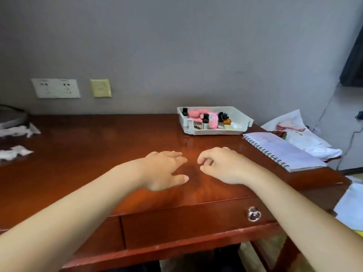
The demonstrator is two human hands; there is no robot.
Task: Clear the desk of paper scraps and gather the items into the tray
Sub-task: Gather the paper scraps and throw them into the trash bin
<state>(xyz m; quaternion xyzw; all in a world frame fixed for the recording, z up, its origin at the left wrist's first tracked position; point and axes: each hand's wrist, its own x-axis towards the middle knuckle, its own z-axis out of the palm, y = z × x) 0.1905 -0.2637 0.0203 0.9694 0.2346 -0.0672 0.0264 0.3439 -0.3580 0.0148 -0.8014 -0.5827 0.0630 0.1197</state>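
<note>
Left hand (165, 169) and right hand (222, 165) palm-down over the desk (98, 154), both empty

Nearest, below the right wrist, a ring pull (254, 213) sits on the drawer front. The left hand's fingers are extended and relaxed; the right hand's fingers are loosely curled; neither holds anything, and the two lie just apart. To the right of the right hand lies a spiral notebook (284, 152). Far left of the left hand lie paper scraps (14, 153) in two clusters. Beyond the right hand, near the wall, stands the white tray (214, 131), holding a pink plush toy (196, 114) and small dark bottles (205, 118)

Filled white tray (214, 132) back right; apparently crumpled paper scraps (15, 152) left.
</note>
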